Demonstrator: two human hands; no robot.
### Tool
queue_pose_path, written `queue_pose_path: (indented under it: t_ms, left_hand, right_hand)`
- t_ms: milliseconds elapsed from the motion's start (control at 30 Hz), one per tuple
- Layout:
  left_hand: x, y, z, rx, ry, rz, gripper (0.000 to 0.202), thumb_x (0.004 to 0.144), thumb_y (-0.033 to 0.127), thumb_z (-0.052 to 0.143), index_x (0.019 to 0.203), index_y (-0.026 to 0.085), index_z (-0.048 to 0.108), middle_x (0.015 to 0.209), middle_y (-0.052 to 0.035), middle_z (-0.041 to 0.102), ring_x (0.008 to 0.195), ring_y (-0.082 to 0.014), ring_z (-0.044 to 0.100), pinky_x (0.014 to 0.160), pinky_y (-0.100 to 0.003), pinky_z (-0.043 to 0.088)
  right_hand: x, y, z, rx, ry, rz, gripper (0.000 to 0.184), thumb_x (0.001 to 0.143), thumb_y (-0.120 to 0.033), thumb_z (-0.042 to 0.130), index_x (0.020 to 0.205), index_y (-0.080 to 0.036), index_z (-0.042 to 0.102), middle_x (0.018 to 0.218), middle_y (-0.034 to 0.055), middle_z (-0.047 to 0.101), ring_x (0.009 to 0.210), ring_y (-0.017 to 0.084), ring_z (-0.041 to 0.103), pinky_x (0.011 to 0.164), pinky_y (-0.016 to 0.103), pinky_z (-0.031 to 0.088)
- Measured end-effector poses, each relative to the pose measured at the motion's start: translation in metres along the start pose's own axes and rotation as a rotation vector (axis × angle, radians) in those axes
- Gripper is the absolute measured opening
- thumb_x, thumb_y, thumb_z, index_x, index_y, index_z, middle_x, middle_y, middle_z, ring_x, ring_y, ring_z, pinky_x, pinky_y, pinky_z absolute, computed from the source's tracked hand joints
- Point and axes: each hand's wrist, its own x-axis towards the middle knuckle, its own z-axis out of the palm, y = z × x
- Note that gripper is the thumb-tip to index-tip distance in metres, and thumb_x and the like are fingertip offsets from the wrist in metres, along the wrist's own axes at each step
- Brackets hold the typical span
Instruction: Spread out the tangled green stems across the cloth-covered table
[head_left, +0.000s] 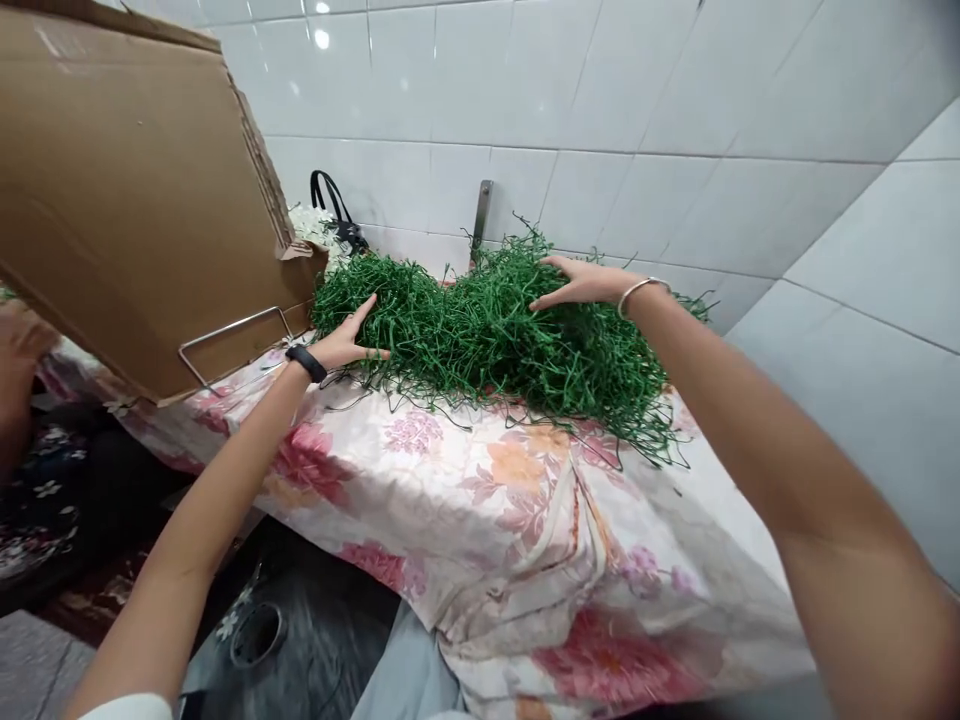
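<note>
A long heap of green artificial stems lies tangled on the floral tablecloth, against the tiled wall. At the heap's left end is my left hand, fingers spread, with a black band on the wrist. My right hand reaches over the right part of the heap, its thumb and fingers apart and a bangle on the wrist. Both hands touch or hover just at the stems; the exact contact is hard to see. Neither hand holds anything that I can make out.
A large cardboard box stands at the left, with a bent metal wire frame before it. Behind are white flowers, a black-handled bag and a metal strip. Another person's arm shows at the left edge.
</note>
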Motion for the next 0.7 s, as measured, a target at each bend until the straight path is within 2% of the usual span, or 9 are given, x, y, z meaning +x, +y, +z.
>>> queue_pose_path:
  t_ms: [100,200,300,367,467,600,633,700]
  left_hand:
    - [-0.012,0.001,-0.016,0.01,-0.088,-0.063,0.12,0.06,0.054,0.066,0.143,0.014,-0.01,0.148,-0.0104,-0.007,0.138,-0.0231,-0.002,0.112,-0.037,0.008]
    - [-0.022,0.002,-0.032,0.058,-0.15,-0.088,0.118,0.06,0.051,0.068,0.143,0.019,-0.011,0.148,-0.007,-0.008,0.138,-0.0241,-0.002,0.111,-0.039,0.014]
    - [-0.027,0.002,-0.046,0.039,-0.183,-0.107,0.107,0.063,0.05,0.066,0.143,0.029,-0.002,0.149,-0.0021,-0.001,0.137,-0.0254,0.007,0.105,-0.037,0.03]
    - [-0.029,0.004,-0.054,-0.012,-0.158,-0.157,0.095,0.068,0.052,0.062,0.143,0.034,0.005,0.149,0.0001,0.004,0.136,-0.027,0.017,0.092,-0.033,0.045]
    - [-0.031,0.012,-0.062,-0.089,-0.106,-0.256,0.079,0.078,0.055,0.049,0.141,0.038,0.004,0.148,0.0015,0.008,0.13,-0.0291,0.031,0.072,-0.029,0.053]
    - [-0.034,0.024,-0.074,-0.122,-0.147,-0.319,0.073,0.082,0.051,0.044,0.138,0.045,-0.002,0.149,0.003,0.003,0.114,-0.0287,0.049,0.067,-0.032,0.054]
    - [-0.034,0.026,-0.077,-0.118,-0.15,-0.318,0.074,0.082,0.048,0.045,0.138,0.044,-0.002,0.149,0.001,0.005,0.112,-0.029,0.051,0.065,-0.031,0.054]
    - [-0.032,0.028,-0.084,-0.11,-0.145,-0.319,0.073,0.082,0.04,0.045,0.14,0.041,0.0,0.147,-0.0062,0.017,0.109,-0.03,0.053,0.063,-0.029,0.054]
  right_hand:
    - [-0.009,0.003,-0.018,0.061,-0.054,-0.005,0.1,0.055,-0.049,0.074,0.14,-0.028,0.026,0.131,0.0127,0.038,0.107,0.026,0.05,0.085,0.041,0.048]
    - [-0.013,0.005,-0.026,0.024,-0.078,-0.069,0.108,0.048,-0.052,0.076,0.14,-0.026,0.027,0.132,0.0147,0.036,0.099,0.027,0.053,0.076,0.041,0.051]
    - [-0.019,0.002,-0.032,-0.044,-0.131,-0.102,0.109,0.046,-0.053,0.077,0.14,-0.028,0.028,0.135,0.0108,0.034,0.104,0.031,0.05,0.078,0.045,0.049]
    - [-0.025,-0.004,-0.036,-0.068,-0.136,-0.101,0.104,0.049,-0.052,0.076,0.139,-0.029,0.029,0.137,0.0083,0.032,0.11,0.032,0.047,0.085,0.047,0.046]
    - [-0.035,-0.016,-0.04,-0.109,-0.045,-0.101,0.095,0.056,-0.05,0.073,0.138,-0.025,0.031,0.135,0.0098,0.034,0.117,0.032,0.04,0.095,0.049,0.039]
    - [-0.044,-0.034,-0.037,-0.164,0.089,-0.098,0.084,0.064,-0.053,0.065,0.136,-0.022,0.034,0.13,0.0117,0.039,0.113,0.03,0.043,0.095,0.05,0.039]
    - [-0.046,-0.039,-0.035,-0.164,0.118,-0.101,0.081,0.066,-0.053,0.063,0.135,-0.021,0.035,0.128,0.012,0.039,0.111,0.03,0.044,0.094,0.05,0.04]
    - [-0.048,-0.047,-0.03,-0.165,0.162,-0.112,0.075,0.069,-0.051,0.061,0.133,-0.02,0.038,0.126,0.0128,0.041,0.107,0.029,0.046,0.092,0.05,0.041]
